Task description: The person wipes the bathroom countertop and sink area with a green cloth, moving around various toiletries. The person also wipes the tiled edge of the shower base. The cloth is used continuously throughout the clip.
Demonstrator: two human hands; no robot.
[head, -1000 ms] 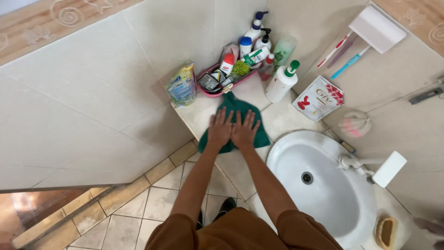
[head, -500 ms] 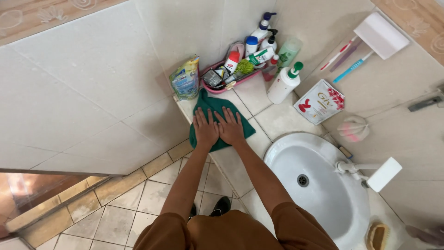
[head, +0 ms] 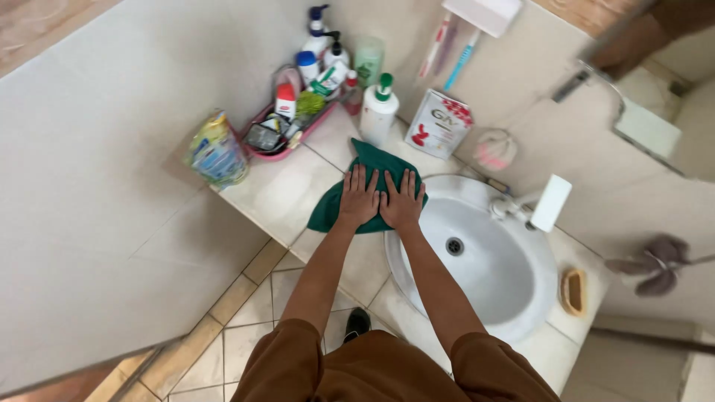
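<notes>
Both hands lie flat, fingers spread, palms down on a green cloth (head: 370, 190), gripping nothing: the left hand (head: 360, 198) and right hand (head: 403, 202) sit side by side, thumbs almost touching. The cloth is crumpled on the tiled counter (head: 279, 195), its right edge lapping onto the rim of the white sink (head: 488, 272), and one corner reaches up toward a white bottle (head: 378, 112) with a green cap, which stands just behind it. Left of that bottle a pink tray (head: 281, 151) holds tubes and small bottles, with taller pump bottles (head: 322, 39) crowded at the back against the wall. A crinkled bag (head: 216, 152) of yellow, green and blue stands at the counter's left corner, near the tray. Right of the white bottle a red-and-white carton (head: 439, 123) leans against the wall, and a pink mesh puff (head: 494, 149) lies just beyond it. Toothbrushes (head: 450, 49) hang from a white holder (head: 482, 11) on the wall above. A tap (head: 514, 210) with a white block-shaped handle stands at the sink's far rim, and a brown soap dish (head: 573, 292) rests on the counter to the sink's right. Brown sleeves (head: 287, 365) cover the upper arms, and a dark shoe (head: 357, 324) shows on the floor tiles below.
</notes>
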